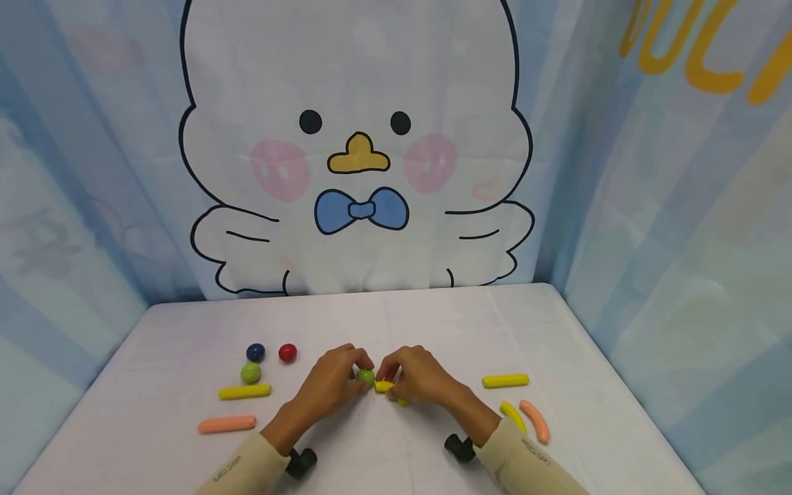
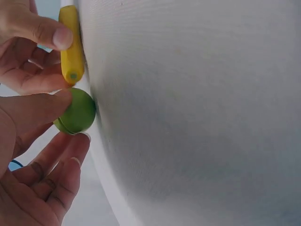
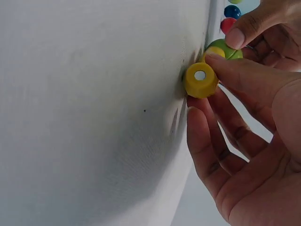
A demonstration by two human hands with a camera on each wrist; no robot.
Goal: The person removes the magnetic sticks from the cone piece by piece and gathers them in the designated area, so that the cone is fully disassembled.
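Over the middle of the table, my left hand (image 1: 331, 385) pinches a green ball (image 1: 366, 377) between thumb and fingers. My right hand (image 1: 423, 377) holds a yellow stick (image 1: 383, 387) just beside it, partly covered by the fingers. In the left wrist view, one end of the yellow stick (image 2: 71, 54) points at the green ball (image 2: 80, 113), very close to it. A small silvery disc is set in the near end of the yellow stick (image 3: 200, 87) in the right wrist view. Both pieces are low, close to the white cloth.
On the left lie a blue ball (image 1: 256, 353), red ball (image 1: 287, 353), second green ball (image 1: 250, 373), straight yellow stick (image 1: 245, 392) and pink stick (image 1: 227, 424). On the right are another straight yellow stick (image 1: 505, 381), a curved yellow piece (image 1: 511, 414) and a curved pink piece (image 1: 535, 421).
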